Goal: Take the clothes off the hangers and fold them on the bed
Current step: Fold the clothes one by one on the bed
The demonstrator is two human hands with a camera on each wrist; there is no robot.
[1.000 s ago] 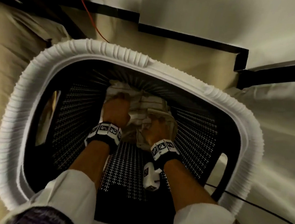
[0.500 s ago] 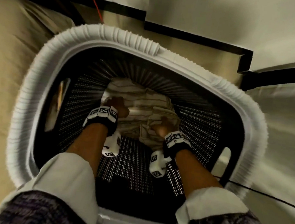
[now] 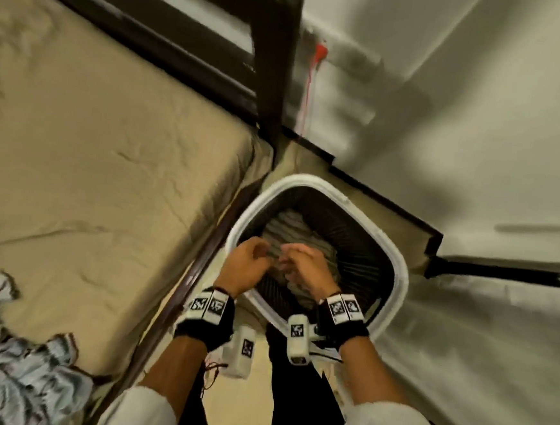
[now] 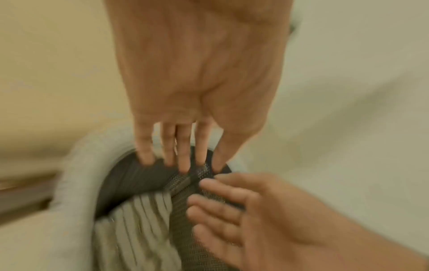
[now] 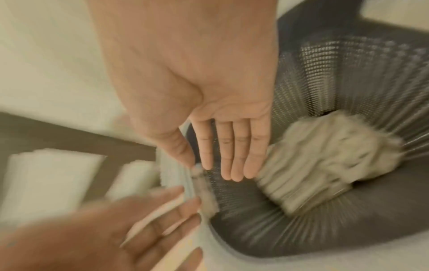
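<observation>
striped beige garment [image 3: 298,235] inside white-rimmed mesh basket [image 3: 398,265], beside bed [image 3: 110,138]. left hand [image 3: 246,263] and right hand [image 3: 308,265] above basket, fingers relaxed, holding nothing.

Both bare forearms reach forward from rolled white sleeves, each wrist wrapped in a black band carrying white printed marker tiles, the two wrists level and near each other. The left hand [image 3: 246,265] sits at about 11 o'clock from its wrist, palm turned inward, fingers [image 4: 183,152] straight, slightly spread and holding nothing. The right hand [image 3: 304,268] lies just beside it toward 3 o'clock, its fingers [image 5: 234,157] extended together with the thumb apart, also empty; the fingertips of the two hands nearly meet, though blur hides whether they touch.
</observation>
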